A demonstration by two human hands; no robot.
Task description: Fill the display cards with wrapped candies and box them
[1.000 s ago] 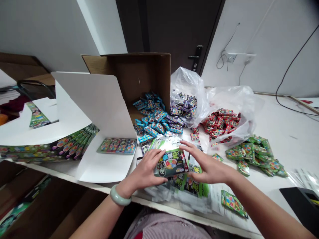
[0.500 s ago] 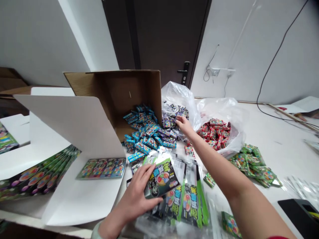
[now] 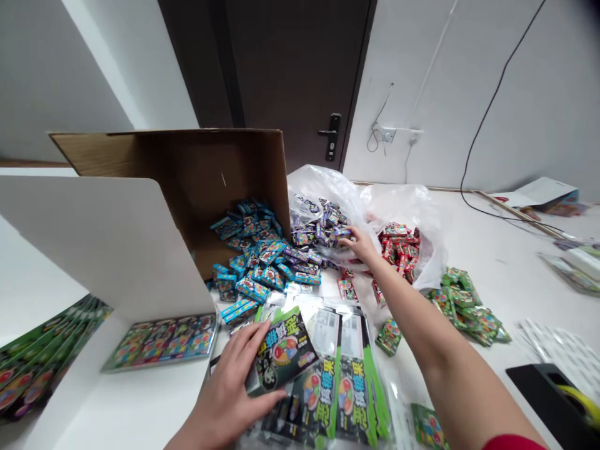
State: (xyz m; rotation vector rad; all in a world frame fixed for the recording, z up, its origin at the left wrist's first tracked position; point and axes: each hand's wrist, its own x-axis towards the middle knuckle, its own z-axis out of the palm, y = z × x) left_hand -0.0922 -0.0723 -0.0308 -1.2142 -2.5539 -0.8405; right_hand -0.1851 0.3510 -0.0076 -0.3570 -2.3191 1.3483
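My left hand [image 3: 229, 381] grips a black and green candy pouch [image 3: 284, 350] by its left side, fingers on top and thumb along the lower edge. Beneath it lie more flat black and green pouches [image 3: 347, 387] with clear film. My right hand [image 3: 363, 245] reaches forward to a clear plastic bag [image 3: 323, 178] of small purple candy packets [image 3: 325, 219]. Its fingertips are closed on one purple packet [image 3: 341, 234] at the bag's mouth. Blue packets [image 3: 267, 253] spill from a cardboard box [image 3: 169, 156] left of that bag.
Right of my forearm are a plastic bag with red packets [image 3: 398, 247], a heap of green packets [image 3: 469, 306] and a black tape dispenser [image 3: 553, 400]. An open white carton [image 3: 112, 244] with a strip of packets [image 3: 164, 337] stands left. A door [image 3: 290, 69] is behind.
My right hand has moved from above the purple packets down onto one at the bag's right side. The view has shifted slightly right; my left hand keeps its hold on the pouch.
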